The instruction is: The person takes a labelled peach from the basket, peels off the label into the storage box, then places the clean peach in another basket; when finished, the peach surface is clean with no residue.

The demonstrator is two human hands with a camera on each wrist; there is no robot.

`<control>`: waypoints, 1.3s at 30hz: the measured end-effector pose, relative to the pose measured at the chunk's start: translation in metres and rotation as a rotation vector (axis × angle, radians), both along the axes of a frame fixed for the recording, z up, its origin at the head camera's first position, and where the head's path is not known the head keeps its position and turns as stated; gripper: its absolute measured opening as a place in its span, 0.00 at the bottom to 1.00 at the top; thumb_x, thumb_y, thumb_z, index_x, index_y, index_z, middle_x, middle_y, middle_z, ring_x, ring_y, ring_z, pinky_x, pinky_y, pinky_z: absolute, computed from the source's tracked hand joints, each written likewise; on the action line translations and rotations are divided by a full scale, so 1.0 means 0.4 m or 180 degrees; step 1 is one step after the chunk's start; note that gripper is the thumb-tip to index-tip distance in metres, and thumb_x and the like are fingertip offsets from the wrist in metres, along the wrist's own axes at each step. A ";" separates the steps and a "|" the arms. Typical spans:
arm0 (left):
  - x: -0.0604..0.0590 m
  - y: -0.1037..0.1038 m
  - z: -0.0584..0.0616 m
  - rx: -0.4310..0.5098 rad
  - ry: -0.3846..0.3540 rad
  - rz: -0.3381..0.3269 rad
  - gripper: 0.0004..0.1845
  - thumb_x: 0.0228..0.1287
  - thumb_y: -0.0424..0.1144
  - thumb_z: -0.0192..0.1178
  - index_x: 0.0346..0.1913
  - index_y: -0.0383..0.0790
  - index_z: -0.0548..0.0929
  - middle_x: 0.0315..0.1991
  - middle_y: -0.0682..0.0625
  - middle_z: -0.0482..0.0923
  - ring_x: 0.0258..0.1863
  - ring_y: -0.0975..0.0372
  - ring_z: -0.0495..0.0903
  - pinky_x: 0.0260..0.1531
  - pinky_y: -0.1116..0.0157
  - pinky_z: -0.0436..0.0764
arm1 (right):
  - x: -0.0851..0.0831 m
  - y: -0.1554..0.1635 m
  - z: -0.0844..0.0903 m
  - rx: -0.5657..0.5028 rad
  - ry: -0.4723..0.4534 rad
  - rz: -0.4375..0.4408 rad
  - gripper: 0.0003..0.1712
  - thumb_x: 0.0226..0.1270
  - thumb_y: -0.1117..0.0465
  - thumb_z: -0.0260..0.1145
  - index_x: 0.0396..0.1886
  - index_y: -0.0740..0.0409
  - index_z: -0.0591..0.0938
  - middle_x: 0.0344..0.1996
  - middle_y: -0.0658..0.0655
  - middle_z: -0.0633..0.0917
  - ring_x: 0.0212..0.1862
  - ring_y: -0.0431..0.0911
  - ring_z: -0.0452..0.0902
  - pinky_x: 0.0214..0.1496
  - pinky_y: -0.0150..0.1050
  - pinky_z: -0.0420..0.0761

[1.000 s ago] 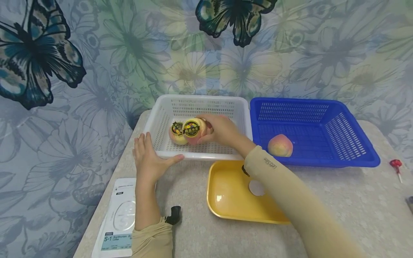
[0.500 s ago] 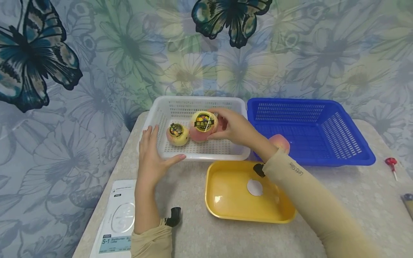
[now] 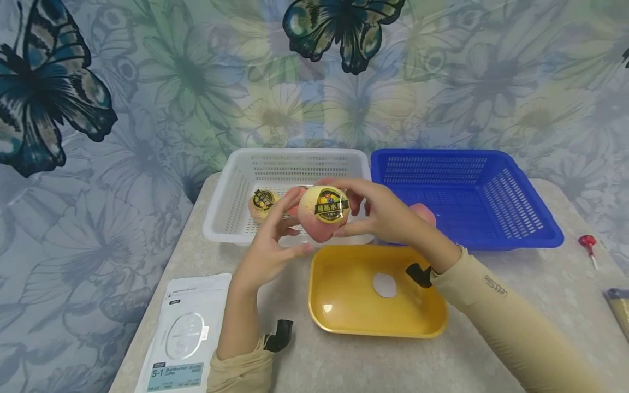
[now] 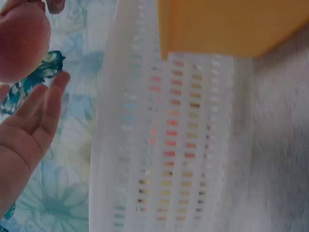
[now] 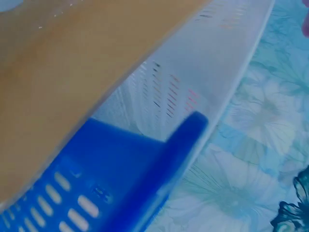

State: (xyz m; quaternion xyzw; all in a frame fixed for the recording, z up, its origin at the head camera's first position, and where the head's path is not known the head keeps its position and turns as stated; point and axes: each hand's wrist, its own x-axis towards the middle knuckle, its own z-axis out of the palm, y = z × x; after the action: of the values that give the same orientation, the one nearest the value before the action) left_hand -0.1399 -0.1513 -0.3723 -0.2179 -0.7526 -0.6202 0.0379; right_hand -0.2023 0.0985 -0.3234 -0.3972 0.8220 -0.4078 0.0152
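My right hand (image 3: 385, 213) grips a pink-and-yellow peach (image 3: 319, 221) with a round black-and-gold sticker, held above the front rim of the white basket (image 3: 228, 237). Close on the peach's left side is my left hand (image 3: 270, 251), thumb and fingers spread. In the left wrist view, the left fingers (image 4: 53, 106) stand apart from the hanging peach (image 4: 21, 41). Inside the white basket lie a stickered peach (image 3: 257, 210) and a pinker one (image 3: 297, 196), partly hidden by the left fingers. The right wrist view catches only a sliver of a hand at its upper right edge.
A blue basket (image 3: 472, 202) stands right of the white one; a peach (image 3: 423, 213) in it is partly covered by my right arm. In front sits a yellow tray (image 3: 339, 305) holding a white disc (image 3: 385, 285). A white pouch (image 3: 182, 327) lies left, a red lollipop (image 3: 587, 241) right.
My right hand has lifted the stickered peach out of the white basket, toward me and slightly right. The left hand has moved right, from the basket's corner to beside that peach.
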 end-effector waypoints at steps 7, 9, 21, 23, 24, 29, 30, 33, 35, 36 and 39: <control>-0.001 0.066 0.012 0.0526 0.0024 -0.0522 0.51 0.51 0.58 0.71 0.77 0.56 0.58 0.71 0.48 0.65 0.56 0.50 0.78 0.52 0.64 0.81 | 0.053 0.043 0.020 -0.0007 0.0028 -0.0129 0.39 0.48 0.51 0.82 0.62 0.42 0.77 0.32 0.46 0.76 0.36 0.41 0.71 0.34 0.36 0.74; 0.000 0.080 0.010 0.0657 0.0007 -0.0536 0.50 0.51 0.58 0.71 0.76 0.54 0.59 0.70 0.46 0.66 0.55 0.50 0.78 0.51 0.64 0.83 | 0.060 0.049 0.019 -0.0020 0.0022 -0.0155 0.39 0.48 0.52 0.82 0.63 0.44 0.77 0.33 0.46 0.76 0.36 0.41 0.72 0.33 0.34 0.75; 0.005 0.120 0.010 0.1036 -0.0233 -0.0406 0.44 0.55 0.41 0.74 0.74 0.50 0.64 0.70 0.45 0.65 0.56 0.52 0.79 0.51 0.63 0.85 | 0.098 0.107 0.014 -0.0556 -0.0082 -0.0320 0.43 0.56 0.65 0.77 0.71 0.51 0.70 0.38 0.55 0.77 0.37 0.43 0.75 0.37 0.35 0.79; 0.005 0.126 0.012 0.0965 -0.0209 -0.0319 0.43 0.56 0.36 0.73 0.74 0.51 0.65 0.70 0.47 0.64 0.58 0.51 0.78 0.53 0.62 0.84 | 0.105 0.110 0.010 -0.0709 -0.0093 -0.0340 0.37 0.61 0.68 0.71 0.70 0.50 0.71 0.37 0.55 0.77 0.37 0.43 0.75 0.37 0.33 0.79; 0.004 0.129 0.013 0.0924 -0.0182 -0.0279 0.43 0.55 0.33 0.73 0.73 0.51 0.65 0.70 0.47 0.64 0.59 0.51 0.77 0.53 0.61 0.84 | 0.109 0.110 0.009 -0.0751 -0.0100 -0.0359 0.34 0.63 0.68 0.69 0.69 0.50 0.72 0.37 0.54 0.77 0.37 0.43 0.74 0.37 0.32 0.79; 0.008 0.136 0.016 0.0732 -0.0123 -0.0078 0.44 0.54 0.26 0.72 0.73 0.53 0.66 0.71 0.52 0.65 0.59 0.52 0.77 0.55 0.62 0.83 | 0.130 0.094 0.014 -0.0754 -0.0101 -0.0472 0.28 0.67 0.67 0.66 0.66 0.51 0.75 0.36 0.49 0.78 0.37 0.42 0.75 0.40 0.31 0.79; 0.010 0.137 0.017 0.0693 -0.0129 -0.0039 0.44 0.54 0.27 0.72 0.73 0.54 0.66 0.71 0.52 0.65 0.59 0.52 0.77 0.55 0.63 0.83 | 0.133 0.091 0.016 -0.0745 -0.0118 -0.0502 0.27 0.68 0.67 0.66 0.65 0.51 0.76 0.36 0.49 0.78 0.37 0.42 0.75 0.40 0.31 0.80; 0.013 0.139 0.019 0.0605 -0.0164 0.0039 0.44 0.54 0.28 0.72 0.72 0.57 0.67 0.71 0.55 0.65 0.59 0.54 0.78 0.54 0.64 0.83 | 0.140 0.085 0.021 -0.0761 -0.0228 -0.0615 0.24 0.68 0.66 0.66 0.63 0.52 0.77 0.35 0.50 0.78 0.36 0.43 0.75 0.39 0.32 0.80; 0.014 0.141 0.020 0.0552 -0.0183 0.0069 0.44 0.54 0.29 0.73 0.72 0.58 0.67 0.71 0.56 0.65 0.59 0.54 0.78 0.54 0.64 0.83 | 0.142 0.082 0.023 -0.0793 -0.0328 -0.0698 0.24 0.67 0.65 0.67 0.62 0.52 0.78 0.35 0.51 0.79 0.36 0.44 0.76 0.38 0.32 0.80; 0.015 0.142 0.021 0.0526 -0.0186 0.0082 0.44 0.55 0.29 0.73 0.72 0.59 0.67 0.71 0.57 0.65 0.59 0.54 0.78 0.54 0.64 0.83 | 0.143 0.081 0.024 -0.0815 -0.0376 -0.0731 0.23 0.67 0.65 0.68 0.62 0.52 0.79 0.35 0.51 0.79 0.36 0.44 0.76 0.37 0.33 0.80; 0.015 0.144 0.021 0.0437 -0.0185 0.0128 0.43 0.54 0.31 0.73 0.71 0.61 0.67 0.71 0.58 0.65 0.59 0.55 0.78 0.54 0.63 0.83 | 0.144 0.080 0.025 -0.0867 -0.0499 -0.0807 0.22 0.66 0.64 0.69 0.60 0.52 0.80 0.34 0.52 0.79 0.35 0.45 0.76 0.34 0.33 0.79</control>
State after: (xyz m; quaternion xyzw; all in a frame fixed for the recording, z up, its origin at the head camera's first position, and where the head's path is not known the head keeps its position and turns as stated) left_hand -0.1340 -0.0936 -0.3641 -0.1815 -0.7134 -0.6755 0.0433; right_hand -0.1445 0.1306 -0.3136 -0.2559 0.7990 -0.5436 -0.0262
